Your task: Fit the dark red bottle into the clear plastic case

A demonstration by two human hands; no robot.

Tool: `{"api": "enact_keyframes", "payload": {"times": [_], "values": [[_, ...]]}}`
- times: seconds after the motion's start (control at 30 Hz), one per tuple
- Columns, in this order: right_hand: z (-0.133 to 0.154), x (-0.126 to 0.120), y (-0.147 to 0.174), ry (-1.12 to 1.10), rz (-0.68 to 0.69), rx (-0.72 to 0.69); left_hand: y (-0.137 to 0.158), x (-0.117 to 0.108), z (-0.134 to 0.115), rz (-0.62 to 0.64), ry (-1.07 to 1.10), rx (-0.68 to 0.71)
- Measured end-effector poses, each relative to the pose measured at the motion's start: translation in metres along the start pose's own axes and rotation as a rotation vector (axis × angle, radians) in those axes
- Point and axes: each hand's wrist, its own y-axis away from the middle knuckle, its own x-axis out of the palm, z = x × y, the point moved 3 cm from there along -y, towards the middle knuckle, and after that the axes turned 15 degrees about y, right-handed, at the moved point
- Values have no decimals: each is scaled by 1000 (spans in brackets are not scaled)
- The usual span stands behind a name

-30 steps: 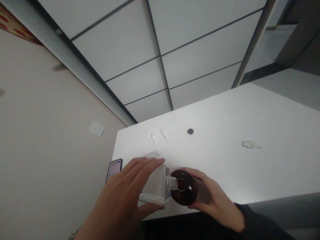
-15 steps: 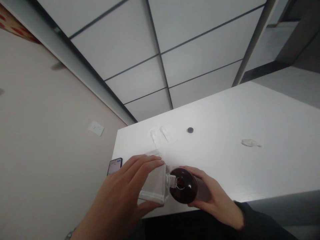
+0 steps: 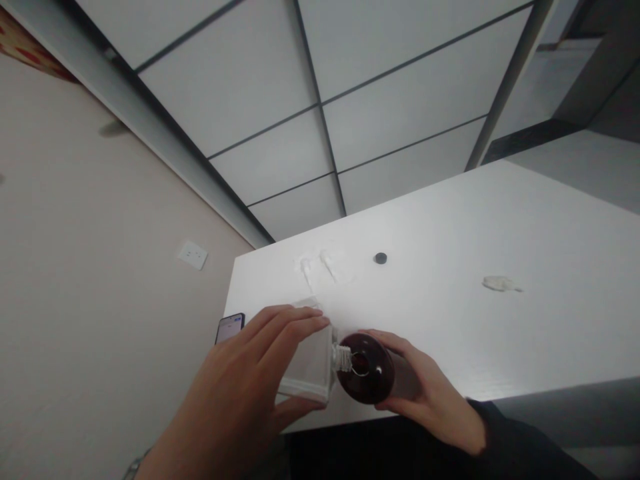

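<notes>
My left hand grips a clear square glass bottle, tipped on its side over the near edge of the white table. Its threaded neck points right and meets the mouth of a dark brown round bottle, which my right hand holds from the right. The two necks touch. Whether liquid passes between them cannot be seen.
A phone with a lit screen lies at the table's left corner. A small black cap, two clear wrappers and a crumpled white scrap lie farther back. A beige wall with a socket is on the left.
Both hands and the two bottles have shifted slightly up and left in the view; the grips and the joined necks are unchanged.
</notes>
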Motion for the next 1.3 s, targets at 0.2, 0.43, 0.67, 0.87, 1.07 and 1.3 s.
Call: {"api": "enact_keyframes", "payload": {"times": [0.2, 0.43, 0.67, 0.87, 1.07, 1.3], "values": [[5, -3, -1, 1, 26, 16, -2, -3, -1, 14, 19, 9], [5, -3, -2, 22, 7, -22, -5, -4, -6, 33, 1, 11], [3, -3, -1, 26, 13, -22, -7, -6, -9, 43, -30, 25], [1, -2, -1, 19, 2, -29, -7, -6, -11, 64, -43, 22], [3, -4, -1, 13, 10, -18, -6, -6, -12, 57, -65, 23], [7, -6, -2, 0, 18, 5, -7, -6, -11, 74, -74, 25]]}}
